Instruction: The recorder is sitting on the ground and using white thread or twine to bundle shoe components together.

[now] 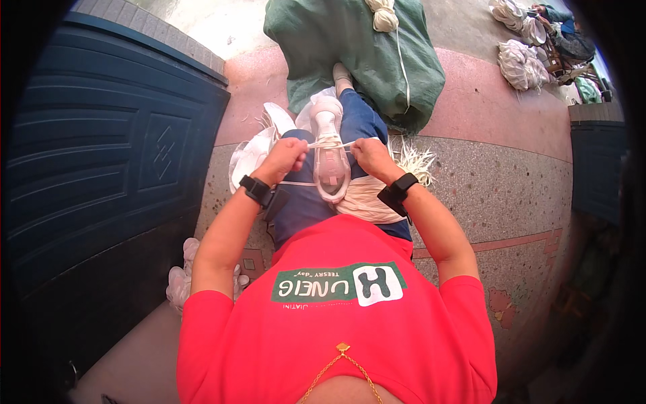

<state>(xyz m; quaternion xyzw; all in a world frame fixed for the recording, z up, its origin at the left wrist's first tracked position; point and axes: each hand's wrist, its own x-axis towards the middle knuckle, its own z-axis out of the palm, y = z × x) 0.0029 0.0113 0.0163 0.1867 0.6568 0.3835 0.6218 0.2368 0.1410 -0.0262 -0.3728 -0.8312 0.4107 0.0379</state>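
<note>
A white and pale pink lace-up shoe [331, 172] lies along my lap between my thighs, its opening toward me and its toe pointing away. My left hand [291, 157] is closed on one end of a white shoelace [330, 142], on the left of the shoe. On the other side my right hand [372, 156] pinches the other end. The lace stretches nearly straight across the shoe's upper between both hands. Beneath my right wrist, a cream bundle of laces [369, 200] rests over my thigh, its loose white ends [415, 160] fanning out beyond.
White shoes [250, 160] are piled beside my left leg. A big green sack [356, 57] stands ahead, with a tied cream bundle [384, 17] on it. Dark blue doors [101, 128] flank the left. At far right, another person [564, 23] sits near white sacks [522, 66].
</note>
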